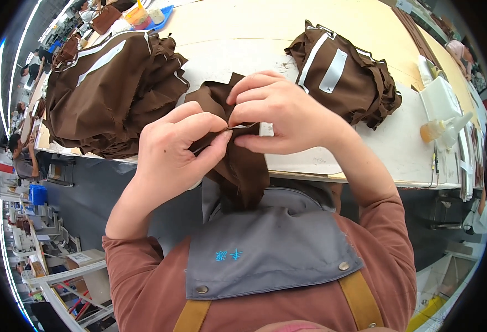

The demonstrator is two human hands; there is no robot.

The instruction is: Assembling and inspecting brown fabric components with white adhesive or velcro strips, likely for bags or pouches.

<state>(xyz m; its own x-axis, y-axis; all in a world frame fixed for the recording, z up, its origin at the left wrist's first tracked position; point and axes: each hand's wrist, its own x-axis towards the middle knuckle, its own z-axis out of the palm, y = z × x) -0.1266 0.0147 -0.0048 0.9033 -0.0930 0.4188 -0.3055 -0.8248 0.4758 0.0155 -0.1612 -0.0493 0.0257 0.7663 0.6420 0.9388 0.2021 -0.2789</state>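
A dark brown piece of fabric [247,166] hangs from my hands over the table's front edge, down toward my apron. My left hand [180,141] pinches a folded edge of it between thumb and index finger. Close on the right, my right hand [285,113] grips the same fold with bent fingers and thumb, its fingertips almost meeting the left ones. A bit of white shows along the fold between them. More of this cloth lies on the tabletop behind my hands. Exactly how the fold is layered is hidden by my fingers.
Stacks of brown fabric pieces with white strips lie to the left [108,83] and right [345,77] on the pale table [227,27]. Bottles, one a white container [441,99], stand at the right edge. A blue tray [163,17] sits far left. Other people work farther off.
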